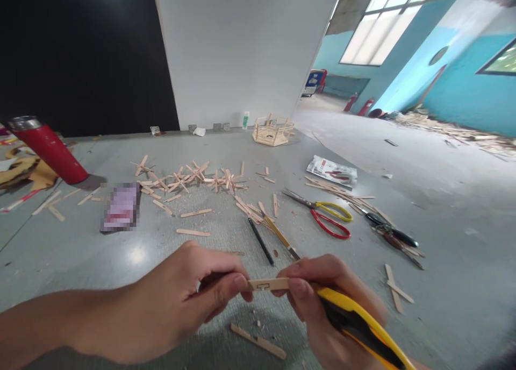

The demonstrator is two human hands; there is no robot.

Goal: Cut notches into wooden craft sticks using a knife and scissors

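Note:
Between my two hands is a wooden craft stick, lying crosswise, with a dark stepped outline and a small pale notch near its middle. My left hand pinches its left end between thumb and fingers. My right hand grips the right end and also keeps a yellow and black utility knife in its palm, handle toward the lower right; its blade is hidden. Below lies another craft stick among small shavings. Just beyond my hands are a black pen and a slim gold-coloured tool with a metal tip.
Loose craft sticks are heaped mid-table. Scissors, pliers and a packet lie right. A phone-like blurred object and red flask are left. A small stick-built frame and glue tube stand behind.

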